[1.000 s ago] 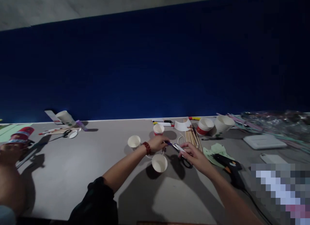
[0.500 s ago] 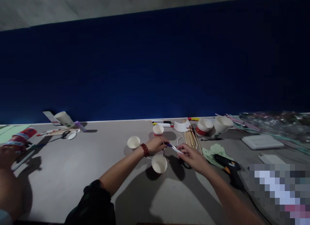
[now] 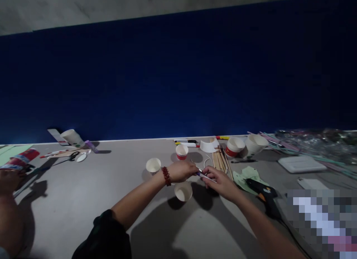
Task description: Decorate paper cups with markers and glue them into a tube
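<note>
My left hand [image 3: 182,171], with a red bead bracelet on its wrist, and my right hand [image 3: 220,181] meet over the grey table [image 3: 92,192]. Both are closed on a thin blue and white pen-like stick [image 3: 204,174] held between them. A white paper cup [image 3: 183,191] lies tilted just below my hands. Another white cup [image 3: 153,165] stands to the left of my left wrist. Just beyond my hands a red and white cup [image 3: 182,151] stands upright.
A black glue gun [image 3: 263,197] lies on green paper at the right. Wooden sticks [image 3: 220,158], markers [image 3: 187,142], more cups [image 3: 235,146] and straws [image 3: 312,147] sit along the back. Another person's hand [image 3: 9,179] holds a red cup [image 3: 19,160] at far left.
My two hands have drawn closer together and shifted slightly toward me with the pen-like stick. The black scissors seen under my right hand are now hidden.
</note>
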The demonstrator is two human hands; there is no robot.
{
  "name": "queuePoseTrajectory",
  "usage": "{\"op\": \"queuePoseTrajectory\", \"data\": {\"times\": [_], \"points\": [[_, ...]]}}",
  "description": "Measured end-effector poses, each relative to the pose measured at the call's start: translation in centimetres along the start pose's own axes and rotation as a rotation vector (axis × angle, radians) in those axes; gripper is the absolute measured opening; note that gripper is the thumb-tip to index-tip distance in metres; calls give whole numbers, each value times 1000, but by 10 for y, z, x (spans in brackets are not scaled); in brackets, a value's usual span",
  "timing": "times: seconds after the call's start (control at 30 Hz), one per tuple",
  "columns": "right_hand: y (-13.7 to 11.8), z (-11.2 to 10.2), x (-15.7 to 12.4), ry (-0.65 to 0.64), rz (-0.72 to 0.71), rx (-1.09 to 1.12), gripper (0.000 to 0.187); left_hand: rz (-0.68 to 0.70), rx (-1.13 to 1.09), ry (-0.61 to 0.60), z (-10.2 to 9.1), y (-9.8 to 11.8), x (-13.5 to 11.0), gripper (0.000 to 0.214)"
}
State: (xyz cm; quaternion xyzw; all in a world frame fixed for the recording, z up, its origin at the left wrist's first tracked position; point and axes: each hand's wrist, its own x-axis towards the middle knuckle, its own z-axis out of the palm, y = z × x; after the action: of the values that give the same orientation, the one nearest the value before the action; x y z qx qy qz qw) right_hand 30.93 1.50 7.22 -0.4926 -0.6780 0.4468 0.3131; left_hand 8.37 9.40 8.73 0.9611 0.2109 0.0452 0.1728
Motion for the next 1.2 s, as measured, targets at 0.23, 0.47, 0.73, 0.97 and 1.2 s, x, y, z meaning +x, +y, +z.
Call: {"op": "queuePoseTrajectory", "data": {"times": [0.23, 0.47, 0.73, 0.97, 1.2], "points": [[0, 2, -1, 1, -4, 129, 46, 17, -29, 63, -4, 8, -6, 20], [0, 4, 9, 19, -54, 115, 45, -127, -247, 347, 10, 12, -30, 46], [49, -25, 37, 166, 16, -350, 27, -75, -745, 499, 71, 11, -90, 133], [61, -20, 65, 231, 25, -900, 21, -445, -865, 387, 96, 28, -83, 113], [43, -21, 112, 162, -84, -1091, 24, -410, -1142, 676, 100, 20, -82, 79]]}}
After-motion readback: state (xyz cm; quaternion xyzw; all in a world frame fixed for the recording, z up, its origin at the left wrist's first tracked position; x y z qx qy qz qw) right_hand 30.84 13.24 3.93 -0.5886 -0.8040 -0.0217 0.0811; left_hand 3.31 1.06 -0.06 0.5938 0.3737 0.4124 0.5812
